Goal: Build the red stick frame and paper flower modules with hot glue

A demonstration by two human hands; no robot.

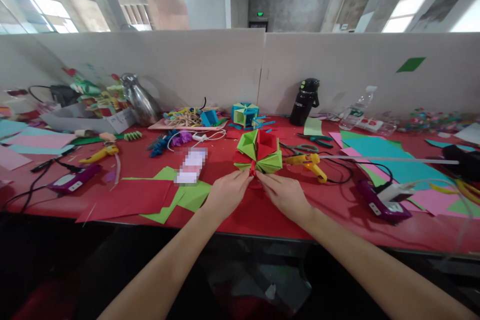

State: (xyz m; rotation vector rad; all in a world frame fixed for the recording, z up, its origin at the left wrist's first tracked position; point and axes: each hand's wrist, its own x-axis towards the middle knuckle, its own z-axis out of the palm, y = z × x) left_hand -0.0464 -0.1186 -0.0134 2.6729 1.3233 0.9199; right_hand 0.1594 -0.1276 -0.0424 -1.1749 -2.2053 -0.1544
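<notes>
Near the table's front edge, a small red folded paper piece point(253, 169) is pinched between my left hand point(229, 191) and my right hand point(287, 194). The fingers of both hands are closed and their tips nearly meet over it. Just behind the fingertips sits a green and red folded paper ornament point(258, 151) with open, faceted pockets. Whether the small red piece is joined to the ornament I cannot tell. To the right of it lies a yellow glue gun point(309, 162), with scissors point(302, 148) behind.
Red sheets point(131, 199) and green sheets point(191, 195) lie left, beside a blurred pale rectangle point(192, 166). A blue-green paper ornament point(244, 115) and black bottle point(304, 102) stand behind. Right are a purple power strip point(382, 202) and blue sheets point(397, 160).
</notes>
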